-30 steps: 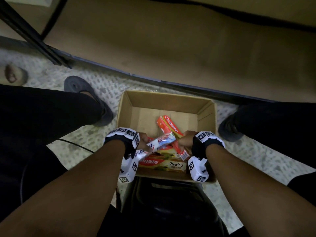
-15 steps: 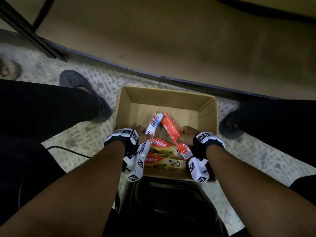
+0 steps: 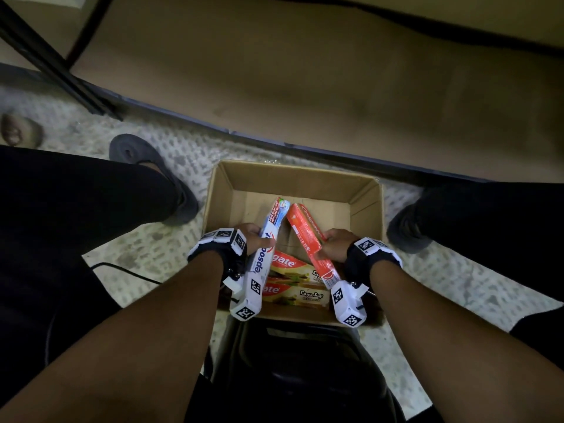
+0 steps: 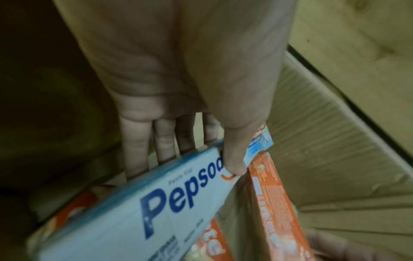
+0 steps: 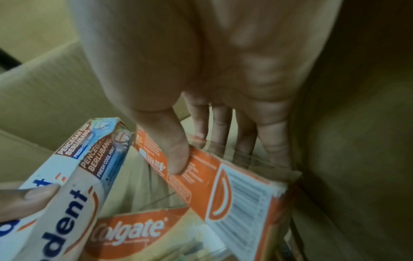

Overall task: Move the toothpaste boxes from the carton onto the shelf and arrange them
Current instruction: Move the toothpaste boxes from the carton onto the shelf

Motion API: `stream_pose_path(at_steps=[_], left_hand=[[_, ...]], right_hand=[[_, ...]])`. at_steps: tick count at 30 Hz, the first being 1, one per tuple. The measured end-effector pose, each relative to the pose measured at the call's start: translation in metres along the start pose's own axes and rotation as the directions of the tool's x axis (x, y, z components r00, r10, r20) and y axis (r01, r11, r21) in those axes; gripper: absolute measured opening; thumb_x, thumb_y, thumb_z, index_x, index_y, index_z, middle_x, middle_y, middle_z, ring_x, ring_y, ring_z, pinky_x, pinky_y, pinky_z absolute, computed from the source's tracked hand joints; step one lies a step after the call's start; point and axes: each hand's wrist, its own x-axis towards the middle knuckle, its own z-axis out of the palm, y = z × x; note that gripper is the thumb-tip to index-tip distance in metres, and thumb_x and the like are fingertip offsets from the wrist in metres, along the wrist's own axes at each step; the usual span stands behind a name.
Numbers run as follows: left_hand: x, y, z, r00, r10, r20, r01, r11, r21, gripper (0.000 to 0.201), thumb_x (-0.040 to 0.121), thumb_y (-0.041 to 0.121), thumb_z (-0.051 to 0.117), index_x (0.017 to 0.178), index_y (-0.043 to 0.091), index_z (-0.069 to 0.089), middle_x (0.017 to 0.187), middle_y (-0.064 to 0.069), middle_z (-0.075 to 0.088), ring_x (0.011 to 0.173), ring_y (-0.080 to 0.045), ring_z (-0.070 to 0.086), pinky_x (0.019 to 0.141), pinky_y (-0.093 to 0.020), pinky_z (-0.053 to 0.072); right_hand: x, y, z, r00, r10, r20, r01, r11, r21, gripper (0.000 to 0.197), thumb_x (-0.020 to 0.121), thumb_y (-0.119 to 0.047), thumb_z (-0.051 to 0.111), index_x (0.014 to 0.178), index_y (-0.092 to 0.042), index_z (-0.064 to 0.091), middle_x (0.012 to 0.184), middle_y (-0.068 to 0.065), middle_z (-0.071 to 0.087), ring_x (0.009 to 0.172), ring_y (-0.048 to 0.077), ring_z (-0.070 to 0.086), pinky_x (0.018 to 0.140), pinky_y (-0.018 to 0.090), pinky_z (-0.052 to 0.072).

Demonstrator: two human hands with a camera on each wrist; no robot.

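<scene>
Over the carton [image 3: 293, 181]: left hand [image 3: 253, 236] clamped on white Pepsodent box [image 3: 268, 239], right hand [image 3: 334, 245] on red Colgate box [image 3: 308, 236], both tilted up, seemingly for lifting out; two more boxes [image 3: 294, 280] lie flat inside.

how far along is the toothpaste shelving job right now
Early. No box shows on the brown shelf board yet. In hand: the left hand grips a white and blue Pepsodent box, the right hand a red Colgate box, both over the cardboard carton. Left: at least two cream Colgate herbal boxes lie inside.
</scene>
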Motion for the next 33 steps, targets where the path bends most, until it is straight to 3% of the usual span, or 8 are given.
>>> stream_pose_path(at_steps=[5, 11, 16, 19, 23, 26, 28, 33], left_hand=[[-0.012, 0.012, -0.001, 0.994, 0.02, -0.103, -0.04, 0.979, -0.198, 0.04, 0.077, 0.033, 0.081, 0.108, 0.015, 0.064, 0.093, -0.007, 0.073, 0.067, -0.019, 0.065, 0.06, -0.027, 0.049], [-0.048, 0.036, -0.013, 0.981, 0.102, -0.164, -0.146, 0.946, -0.289, 0.038, 0.08, 0.024, 0.08, 0.111, 0.013, 0.062, 0.097, -0.008, 0.072, 0.065, -0.015, 0.064, 0.058, -0.027, 0.052], [-0.081, 0.051, -0.021, 0.963, 0.138, -0.231, -0.218, 0.903, -0.37, 0.043, 0.072, 0.031, 0.084, 0.109, 0.02, 0.065, 0.092, -0.009, 0.076, 0.085, -0.027, 0.073, 0.073, -0.055, 0.059], [-0.106, 0.065, -0.024, 0.935, 0.193, -0.296, -0.295, 0.889, -0.351, 0.037, 0.074, 0.032, 0.082, 0.105, 0.022, 0.066, 0.09, -0.008, 0.076, 0.082, -0.028, 0.074, 0.07, -0.053, 0.06], [-0.136, 0.086, -0.028, 0.882, 0.296, -0.367, -0.409, 0.868, -0.284, 0.039, 0.073, 0.036, 0.082, 0.106, 0.02, 0.066, 0.091, -0.005, 0.076, 0.081, -0.024, 0.074, 0.077, -0.044, 0.06], [-0.163, 0.104, -0.034, 0.833, 0.37, -0.411, -0.488, 0.842, -0.231, 0.035, 0.073, 0.039, 0.081, 0.099, 0.023, 0.065, 0.091, -0.001, 0.075, 0.081, -0.019, 0.073, 0.077, -0.04, 0.06], [-0.184, 0.119, -0.039, 0.8, 0.422, -0.427, -0.541, 0.816, -0.207, 0.034, 0.075, 0.037, 0.081, 0.1, 0.02, 0.064, 0.093, -0.003, 0.075, 0.078, -0.017, 0.072, 0.069, -0.034, 0.059], [-0.241, 0.158, -0.06, 0.709, 0.527, -0.469, -0.644, 0.755, -0.126, 0.034, 0.074, 0.039, 0.081, 0.097, 0.023, 0.063, 0.086, -0.003, 0.076, 0.074, -0.019, 0.074, 0.058, -0.033, 0.059]], right_hand=[[-0.019, -0.002, -0.006, 0.997, -0.02, -0.077, 0.033, 0.985, 0.172, 0.027, 0.079, -0.011, 0.077, 0.103, -0.017, 0.066, 0.099, 0.003, 0.07, 0.079, 0.012, 0.064, 0.062, 0.021, 0.045], [-0.046, -0.015, -0.018, 0.983, -0.11, -0.15, 0.149, 0.949, 0.279, 0.042, 0.073, -0.013, 0.082, 0.11, -0.021, 0.065, 0.098, -0.004, 0.07, 0.087, 0.013, 0.066, 0.075, 0.024, 0.051], [-0.081, -0.027, -0.038, 0.96, -0.189, -0.208, 0.249, 0.915, 0.317, 0.042, 0.076, -0.008, 0.08, 0.114, -0.018, 0.064, 0.099, -0.003, 0.072, 0.083, 0.01, 0.067, 0.073, 0.024, 0.053], [-0.107, -0.036, -0.05, 0.94, -0.213, -0.266, 0.295, 0.899, 0.323, 0.04, 0.074, -0.012, 0.083, 0.108, -0.023, 0.064, 0.101, -0.002, 0.074, 0.093, 0.017, 0.07, 0.092, 0.035, 0.054], [-0.146, -0.051, -0.065, 0.909, -0.282, -0.306, 0.377, 0.869, 0.319, 0.041, 0.069, -0.016, 0.085, 0.103, -0.026, 0.065, 0.104, 0.001, 0.075, 0.097, 0.021, 0.071, 0.095, 0.042, 0.054], [-0.178, -0.06, -0.078, 0.876, -0.33, -0.352, 0.444, 0.837, 0.319, 0.054, 0.073, -0.015, 0.084, 0.122, -0.016, 0.061, 0.11, 0.003, 0.072, 0.085, 0.017, 0.069, 0.076, 0.031, 0.058], [-0.203, -0.065, -0.09, 0.847, -0.367, -0.383, 0.487, 0.825, 0.286, 0.051, 0.079, -0.014, 0.08, 0.124, -0.019, 0.057, 0.112, 0.004, 0.071, 0.08, 0.014, 0.066, 0.058, 0.022, 0.048], [-0.265, -0.083, -0.121, 0.782, -0.412, -0.467, 0.577, 0.762, 0.295, 0.055, 0.079, -0.01, 0.08, 0.128, -0.016, 0.056, 0.111, 0.012, 0.072, 0.097, 0.028, 0.07, 0.09, 0.05, 0.056]])
